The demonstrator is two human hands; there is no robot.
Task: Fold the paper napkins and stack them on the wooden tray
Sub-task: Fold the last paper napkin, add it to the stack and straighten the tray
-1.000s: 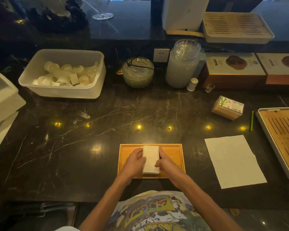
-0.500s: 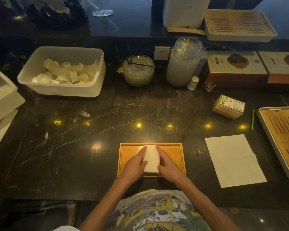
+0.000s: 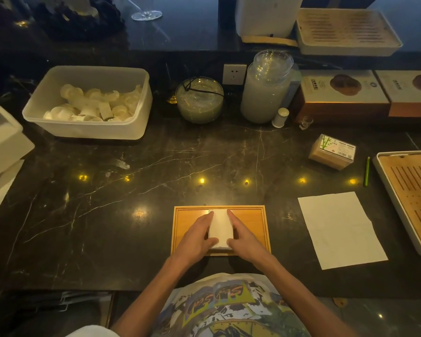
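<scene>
Dark marble counter (image 3: 156, 166), dim light w/ small yellow reflections across it. Wooden tray (image 3: 249, 221) sits at near edge, centre. Stack of folded napkins (image 3: 220, 228) lies on the tray's middle, long side running away from the person. Left hand (image 3: 196, 237) lies flat against the stack's left side, fingers straight and together, not gripping. Right hand (image 3: 244, 237) same on the right side, palm down, fingers extended along the edge; stack sits pressed between both hands. Can't tell how many napkins are in the stack.

Unfolded napkin (image 3: 340, 228) lies flat on the counter, right of the tray, apart from it. Napkin pack (image 3: 332, 152) w/ bamboo print sits beyond it, tilted. Slatted tray (image 3: 413, 198) in a white rim at far right edge. Back left: plastic tub (image 3: 88, 127) w/ pale items inside. Back centre: glass bowl (image 3: 199, 99), tall jar (image 3: 265, 86) beside it.
</scene>
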